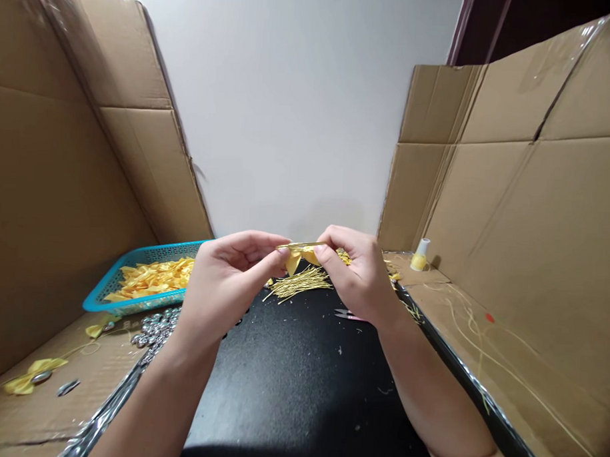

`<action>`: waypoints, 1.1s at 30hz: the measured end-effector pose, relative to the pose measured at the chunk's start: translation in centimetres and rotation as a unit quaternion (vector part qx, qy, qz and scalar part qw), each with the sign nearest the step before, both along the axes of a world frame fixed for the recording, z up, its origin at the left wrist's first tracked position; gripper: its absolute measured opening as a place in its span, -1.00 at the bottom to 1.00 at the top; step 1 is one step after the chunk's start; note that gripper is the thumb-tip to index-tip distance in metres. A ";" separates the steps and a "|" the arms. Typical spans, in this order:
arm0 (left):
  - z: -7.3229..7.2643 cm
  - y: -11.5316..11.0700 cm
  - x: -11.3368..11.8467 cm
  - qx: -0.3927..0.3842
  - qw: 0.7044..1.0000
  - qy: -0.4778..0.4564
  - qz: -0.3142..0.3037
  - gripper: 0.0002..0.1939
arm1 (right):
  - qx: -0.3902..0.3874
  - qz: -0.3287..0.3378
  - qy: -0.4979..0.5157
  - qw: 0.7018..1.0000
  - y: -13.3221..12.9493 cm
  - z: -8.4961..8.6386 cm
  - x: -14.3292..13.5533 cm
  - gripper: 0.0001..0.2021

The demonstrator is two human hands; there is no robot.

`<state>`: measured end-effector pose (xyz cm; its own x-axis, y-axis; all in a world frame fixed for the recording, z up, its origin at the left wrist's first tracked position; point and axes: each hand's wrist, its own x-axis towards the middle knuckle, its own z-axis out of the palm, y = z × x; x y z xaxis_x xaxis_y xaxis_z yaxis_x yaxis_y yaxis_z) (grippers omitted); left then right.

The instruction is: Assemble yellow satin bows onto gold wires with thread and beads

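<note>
Above the black table, my left hand [238,273] and my right hand [356,273] meet at a small yellow ribbon bow [294,260]. A gold twist tie [302,244] stretches along the bow's upper side, pinched between thumb and fingers at both ends. My left thumb and fingertips press on the left end, and the right thumb and index finger grip the right end. Part of the bow is hidden behind the fingers. Just beyond and below the hands lies a bundle of gold twist ties [303,283].
At left a blue basket [99,304] holds many yellow bows, with silver beads [156,330] beside it. Small scissors [349,315] lie under my right wrist. A yellow thread spool [420,255] stands at right. Cardboard walls [526,196] flank the black table [289,388].
</note>
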<state>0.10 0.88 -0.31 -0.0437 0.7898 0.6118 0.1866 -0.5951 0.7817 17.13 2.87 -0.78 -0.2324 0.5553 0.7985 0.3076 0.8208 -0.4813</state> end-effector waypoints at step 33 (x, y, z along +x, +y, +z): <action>-0.2 0.2 0.2 0.033 0.971 0.231 0.061 -0.64 | 0.010 -0.058 -0.027 0.998 0.3 -0.4 -0.9 -0.68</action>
